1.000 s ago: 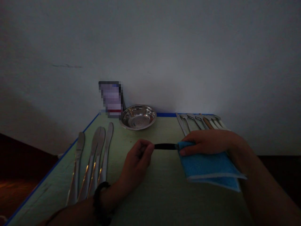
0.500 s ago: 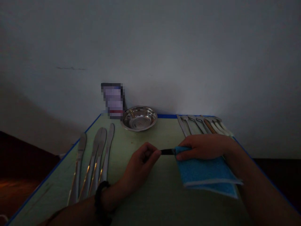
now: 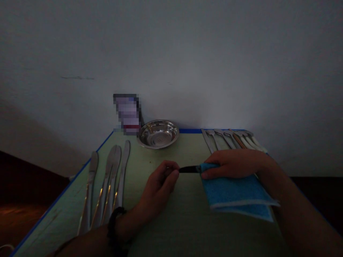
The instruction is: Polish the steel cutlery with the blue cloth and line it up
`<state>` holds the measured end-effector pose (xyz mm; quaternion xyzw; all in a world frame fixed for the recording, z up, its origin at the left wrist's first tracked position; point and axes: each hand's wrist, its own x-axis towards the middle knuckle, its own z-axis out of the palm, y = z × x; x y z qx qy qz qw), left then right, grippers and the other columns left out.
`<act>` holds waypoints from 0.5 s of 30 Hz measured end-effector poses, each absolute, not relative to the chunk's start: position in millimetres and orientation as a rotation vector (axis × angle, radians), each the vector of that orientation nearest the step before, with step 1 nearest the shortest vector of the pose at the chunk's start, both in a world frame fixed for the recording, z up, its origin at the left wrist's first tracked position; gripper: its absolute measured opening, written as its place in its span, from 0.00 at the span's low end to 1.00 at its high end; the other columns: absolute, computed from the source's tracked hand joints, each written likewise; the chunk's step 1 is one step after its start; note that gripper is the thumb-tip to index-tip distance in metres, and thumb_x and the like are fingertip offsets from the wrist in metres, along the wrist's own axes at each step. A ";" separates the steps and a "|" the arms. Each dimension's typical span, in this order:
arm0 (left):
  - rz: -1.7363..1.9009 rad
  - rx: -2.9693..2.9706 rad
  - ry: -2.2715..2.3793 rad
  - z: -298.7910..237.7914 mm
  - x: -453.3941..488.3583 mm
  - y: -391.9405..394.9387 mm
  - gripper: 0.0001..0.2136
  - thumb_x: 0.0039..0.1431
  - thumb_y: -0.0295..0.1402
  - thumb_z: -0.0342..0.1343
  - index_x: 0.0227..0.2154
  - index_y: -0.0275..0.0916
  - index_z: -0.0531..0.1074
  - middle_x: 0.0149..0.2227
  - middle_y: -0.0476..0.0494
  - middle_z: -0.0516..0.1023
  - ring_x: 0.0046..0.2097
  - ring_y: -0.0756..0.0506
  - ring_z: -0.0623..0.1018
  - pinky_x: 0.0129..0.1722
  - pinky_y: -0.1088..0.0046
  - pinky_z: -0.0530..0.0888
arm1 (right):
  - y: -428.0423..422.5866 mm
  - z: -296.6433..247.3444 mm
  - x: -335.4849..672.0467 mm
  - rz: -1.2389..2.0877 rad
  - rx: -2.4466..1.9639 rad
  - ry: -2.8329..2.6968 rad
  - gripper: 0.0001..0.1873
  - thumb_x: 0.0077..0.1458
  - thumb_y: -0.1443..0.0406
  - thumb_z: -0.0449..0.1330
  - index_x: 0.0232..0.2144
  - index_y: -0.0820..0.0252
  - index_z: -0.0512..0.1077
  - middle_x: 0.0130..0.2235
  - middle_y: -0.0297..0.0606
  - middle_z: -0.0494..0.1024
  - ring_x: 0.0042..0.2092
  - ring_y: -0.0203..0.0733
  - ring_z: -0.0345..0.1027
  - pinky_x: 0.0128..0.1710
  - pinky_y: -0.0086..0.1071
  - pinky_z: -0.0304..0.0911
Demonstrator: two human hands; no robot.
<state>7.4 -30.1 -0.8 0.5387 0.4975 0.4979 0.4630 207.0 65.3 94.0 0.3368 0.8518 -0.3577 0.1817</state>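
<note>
My left hand (image 3: 160,185) is closed, pinching one end of a dark, slim knife (image 3: 189,169) between thumb and fingers. My right hand (image 3: 233,164) grips a folded blue cloth (image 3: 238,196) with a pale edge. The cloth wraps around the knife's other end, and a short dark stretch shows between the two hands. Whatever part lies inside the cloth is hidden. Both hands are held above the pale green table (image 3: 166,228).
Several table knives (image 3: 112,178) lie on the left. A shiny metal bowl (image 3: 158,135) stands at the back, beside a blurred-out upright device (image 3: 128,114). Mixed cutlery (image 3: 225,138) lies in a row at the back right. A wall (image 3: 187,64) rises behind the blue-edged table.
My left hand has slid slightly left, so more of the dark knife shows between the hands. My right hand with the cloth has shifted up a little.
</note>
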 end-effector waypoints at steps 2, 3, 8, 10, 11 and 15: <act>1.229 1.317 1.209 -1.8 6.7 -30.8 0.07 0.59 0.38 0.48 0.34 0.39 0.64 0.18 0.60 0.56 0.19 0.54 0.57 0.17 0.80 0.55 | 65.7 94.8 209.3 -1.017 0.976 2.395 0.29 0.52 0.43 0.46 0.36 0.59 0.72 0.34 0.38 0.76 0.32 0.38 0.69 0.29 0.28 0.60; 1.231 1.320 1.223 -2.0 6.5 -30.9 0.07 0.59 0.38 0.48 0.34 0.39 0.64 0.18 0.60 0.56 0.19 0.54 0.57 0.17 0.80 0.55 | 66.0 95.0 210.0 -1.023 0.984 2.390 0.29 0.52 0.43 0.46 0.35 0.59 0.72 0.34 0.38 0.76 0.32 0.38 0.69 0.28 0.28 0.60; 1.242 1.351 1.342 -1.5 6.8 -29.9 0.07 0.57 0.38 0.50 0.31 0.39 0.65 0.18 0.59 0.57 0.19 0.54 0.57 0.17 0.80 0.55 | 67.0 95.0 210.2 -1.050 0.968 2.398 0.28 0.53 0.44 0.47 0.33 0.61 0.72 0.31 0.37 0.75 0.30 0.37 0.68 0.27 0.28 0.59; 1.241 1.355 1.354 -0.7 7.0 -29.6 0.07 0.57 0.38 0.51 0.31 0.39 0.65 0.17 0.59 0.57 0.19 0.54 0.57 0.17 0.80 0.55 | 66.9 94.9 210.1 -1.048 0.975 2.395 0.28 0.52 0.43 0.47 0.32 0.60 0.72 0.30 0.37 0.75 0.30 0.37 0.68 0.26 0.27 0.58; 1.242 1.358 1.357 -0.1 7.1 -29.6 0.07 0.57 0.38 0.51 0.31 0.39 0.65 0.17 0.59 0.57 0.19 0.54 0.57 0.17 0.80 0.55 | 66.7 95.1 210.2 -1.045 0.987 2.391 0.28 0.52 0.43 0.47 0.32 0.60 0.72 0.31 0.37 0.75 0.30 0.37 0.68 0.26 0.27 0.58; 1.232 1.375 1.380 2.9 7.4 -29.9 0.07 0.55 0.37 0.51 0.30 0.38 0.67 0.17 0.58 0.58 0.19 0.54 0.58 0.17 0.80 0.55 | 64.9 96.8 210.8 -1.029 1.028 2.374 0.28 0.52 0.43 0.48 0.34 0.59 0.72 0.31 0.37 0.76 0.31 0.37 0.69 0.27 0.28 0.59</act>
